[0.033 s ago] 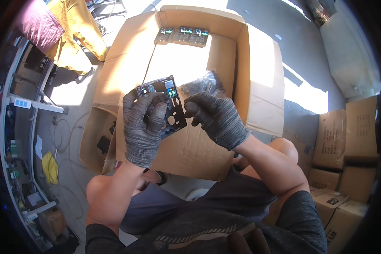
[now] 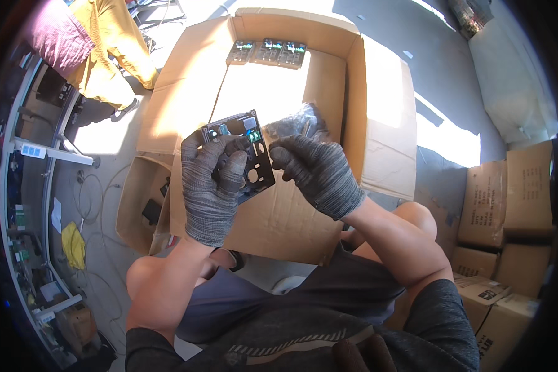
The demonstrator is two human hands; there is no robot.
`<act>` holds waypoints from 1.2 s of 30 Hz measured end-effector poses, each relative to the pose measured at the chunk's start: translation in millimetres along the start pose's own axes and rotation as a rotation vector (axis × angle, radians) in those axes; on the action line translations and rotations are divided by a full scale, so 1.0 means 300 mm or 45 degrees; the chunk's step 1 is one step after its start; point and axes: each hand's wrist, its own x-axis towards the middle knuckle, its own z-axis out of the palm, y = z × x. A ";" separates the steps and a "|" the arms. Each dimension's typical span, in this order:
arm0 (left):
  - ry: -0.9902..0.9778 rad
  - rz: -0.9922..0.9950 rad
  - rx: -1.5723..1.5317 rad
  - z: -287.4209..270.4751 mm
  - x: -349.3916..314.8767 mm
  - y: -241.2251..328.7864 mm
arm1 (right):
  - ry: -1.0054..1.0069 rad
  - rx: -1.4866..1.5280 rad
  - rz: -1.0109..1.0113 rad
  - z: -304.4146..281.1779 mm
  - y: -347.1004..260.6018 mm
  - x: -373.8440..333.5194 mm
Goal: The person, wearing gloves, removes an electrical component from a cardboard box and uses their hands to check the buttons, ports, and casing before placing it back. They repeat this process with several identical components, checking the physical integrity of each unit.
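Note:
My left hand [image 2: 211, 180], in a grey knit glove with dark fingertips, grips a black rectangular electronics panel [image 2: 263, 166] by its left side, tilted up. The panel has several cut-outs, a green connector [image 2: 253, 136] and small blue and white parts near its top. To the right of it, my gloved right hand [image 2: 313, 168] is closed in a pinch close to the panel's edge, apart from it. Whatever its fingertips hold, if anything, is too small to make out. Just behind the right hand lies a clear plastic bag [image 2: 299, 121] with indistinct contents.
A big cardboard box [image 2: 291, 229] serves as the work surface. Several finished-looking dark units [image 2: 285, 53] stand at its far end. A smaller carton [image 2: 141, 204] sits left, cartons [image 2: 482, 204] are stacked right, shelving [image 2: 20, 186] lines the left. A person in yellow trousers [image 2: 108, 49] stands far left.
My left hand and the panel have shifted very slightly to the right, toward my right hand. My right hand stays nearly in place, still pinched.

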 end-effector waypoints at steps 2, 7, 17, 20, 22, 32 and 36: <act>0.005 0.056 0.079 0.003 -0.004 0.015 | 0.121 -0.226 -0.229 0.011 0.014 0.007; -0.005 0.017 -0.007 0.007 -0.010 0.034 | 0.177 0.004 -0.167 0.024 0.028 0.025; 0.007 -0.066 -0.055 0.010 -0.026 0.022 | 0.065 -0.087 -0.063 0.011 -0.018 0.023; -0.020 -0.036 0.017 0.013 -0.033 0.026 | 0.025 -0.064 0.036 0.009 -0.005 0.035; -0.040 0.019 0.043 0.015 -0.039 0.017 | -0.068 -0.022 0.203 0.001 -0.013 0.038; -0.045 -0.207 -0.468 0.021 -0.036 0.006 | -0.356 0.273 0.432 -0.037 0.011 0.065; -0.051 -0.291 -0.435 0.003 -0.029 0.023 | -0.254 0.531 0.478 -0.077 0.028 0.067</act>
